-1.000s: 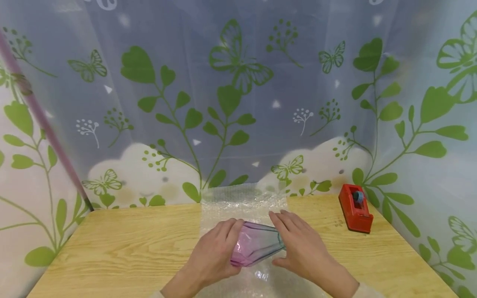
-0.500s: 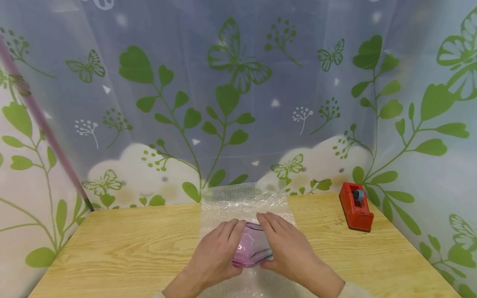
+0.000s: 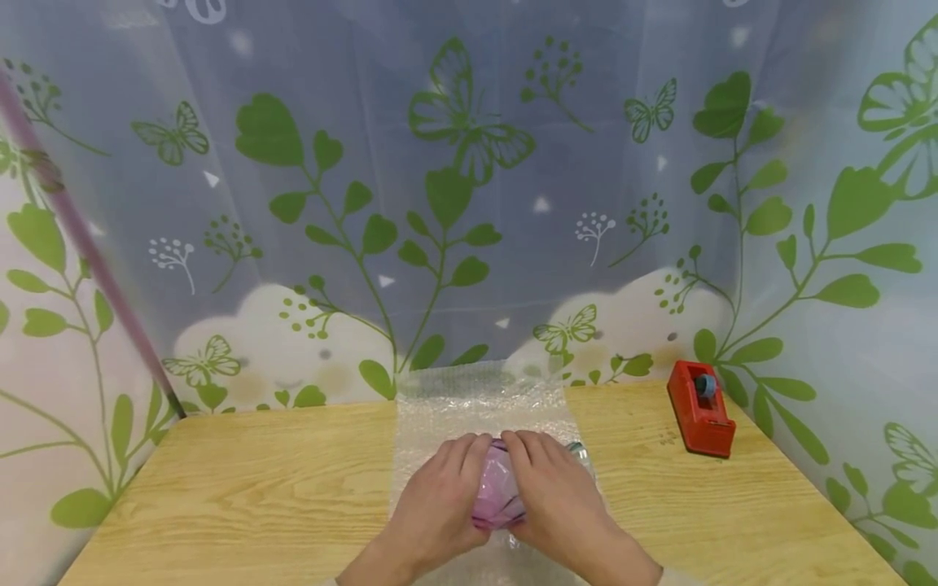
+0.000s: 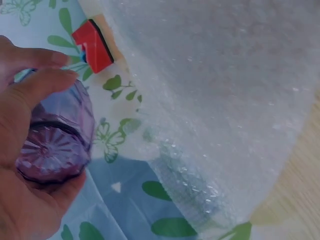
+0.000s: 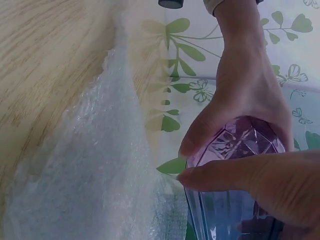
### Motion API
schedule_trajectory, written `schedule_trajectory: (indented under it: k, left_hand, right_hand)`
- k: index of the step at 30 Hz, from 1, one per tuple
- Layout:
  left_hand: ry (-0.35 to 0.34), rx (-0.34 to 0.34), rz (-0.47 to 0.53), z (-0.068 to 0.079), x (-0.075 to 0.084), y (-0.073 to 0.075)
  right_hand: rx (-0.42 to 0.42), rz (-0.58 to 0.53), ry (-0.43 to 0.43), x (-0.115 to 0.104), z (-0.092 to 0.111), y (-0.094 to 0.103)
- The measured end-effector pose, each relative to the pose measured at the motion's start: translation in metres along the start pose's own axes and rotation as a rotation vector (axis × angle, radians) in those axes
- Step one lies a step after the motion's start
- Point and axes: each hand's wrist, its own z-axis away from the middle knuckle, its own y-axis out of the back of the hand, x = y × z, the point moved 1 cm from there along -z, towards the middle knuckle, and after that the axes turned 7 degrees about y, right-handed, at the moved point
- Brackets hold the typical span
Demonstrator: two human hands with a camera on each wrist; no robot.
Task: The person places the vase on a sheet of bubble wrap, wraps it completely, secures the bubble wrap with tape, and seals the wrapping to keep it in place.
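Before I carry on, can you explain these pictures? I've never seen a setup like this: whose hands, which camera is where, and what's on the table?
There is no machine here: these are a person's bare left hand and right hand. The wide picture comes from a camera worn on the head, looking forward and down. The two closer ones come from cameras on the left and right wrists, so they look tilted.

Both hands grip a clear, faceted vessel, pinkish at its base and bluish-green toward the other end. A sheet of bubble wrap lies on the wood-grain table, and a red tape dispenser stands toward the far right. Behind is a leaf-and-butterfly curtain.
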Motion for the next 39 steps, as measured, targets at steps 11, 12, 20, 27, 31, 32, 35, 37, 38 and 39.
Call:
schedule_trajectory:
  k: [11, 12, 20, 27, 31, 32, 35, 37, 38, 39]
  left_hand:
    - [0.039, -0.026, -0.091, -0.002, 0.007, 0.001]
    - [0.04, -0.029, -0.095, -0.002, 0.007, 0.001]
    - [0.119, -0.228, 0.027, 0.001, 0.009, 0.011]
    - [0.22, -0.34, 0.187, 0.01, 0.015, 0.016]
    - [0.212, -0.346, 0.17, 0.018, 0.017, 0.012]
    - [0.199, -0.346, 0.17, 0.02, 0.017, 0.011]
    - [0.158, -0.337, 0.159, 0.025, 0.016, 0.006]
    - [0.14, -0.326, 0.164, 0.029, 0.016, 0.002]
    - [0.133, -0.324, 0.166, 0.031, 0.016, 0.001]
    - [0.128, -0.319, 0.16, 0.033, 0.016, -0.001]
  right_hand:
    - [0.014, -0.01, -0.001, 0.003, 0.001, 0.0]
    - [0.011, -0.027, -0.004, 0.004, 0.001, 0.001]
    - [-0.034, -0.114, -0.022, 0.004, 0.007, 0.002]
    - [-0.042, -0.18, 0.002, -0.001, 0.014, -0.003]
    - [-0.097, -0.219, -0.005, -0.003, 0.019, -0.008]
    - [-0.113, -0.231, -0.009, -0.004, 0.021, -0.009]
    - [-0.159, -0.266, -0.03, -0.006, 0.025, -0.013]
    - [-0.168, -0.277, -0.038, -0.007, 0.027, -0.016]
    - [-0.169, -0.281, -0.04, -0.008, 0.028, -0.018]
    - [-0.161, -0.281, -0.037, -0.01, 0.029, -0.02]
